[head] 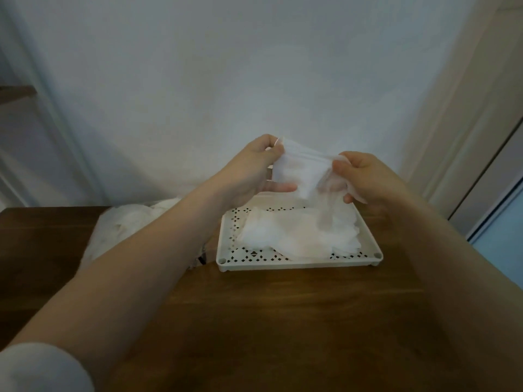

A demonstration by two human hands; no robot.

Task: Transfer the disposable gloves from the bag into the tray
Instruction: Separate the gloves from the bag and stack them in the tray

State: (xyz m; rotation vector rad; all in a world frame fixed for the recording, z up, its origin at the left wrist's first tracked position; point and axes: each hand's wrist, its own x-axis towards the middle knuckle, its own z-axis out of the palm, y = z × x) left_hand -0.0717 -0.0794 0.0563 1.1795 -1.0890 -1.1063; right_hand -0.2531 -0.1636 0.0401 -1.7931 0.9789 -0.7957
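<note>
Both hands are holding a small bag (301, 174) up in the air, above the far edge of the tray (297, 263). The bag is looking white and half see-through, with a zip-style strip running along its top, and it is sagging in soft folds between the hands. No brand, label or writing is showing clearly enough to read on it.

The left hand (254, 168) is pinching the bag's upper left corner between thumb and curled fingers, with one finger lying stretched out under the bag. The right hand (365, 176) is clenching the bag's right end, and thin, filmy disposable gloves (329, 199) are trailing down from that grip towards the tray; whether they are still partly inside the bag cannot be told.

One tray is sitting on the wooden table (254, 321), close to its far edge and right of the middle. It is cream-coloured, rectangular, with a perforated floor. A loose pile of gloves (297, 236) is lying inside it, crumpled and translucent white; their number cannot be counted.

A heap of white plastic wrapping (124, 224) is lying on the table just left of the tray, partly hidden by the left forearm.
</note>
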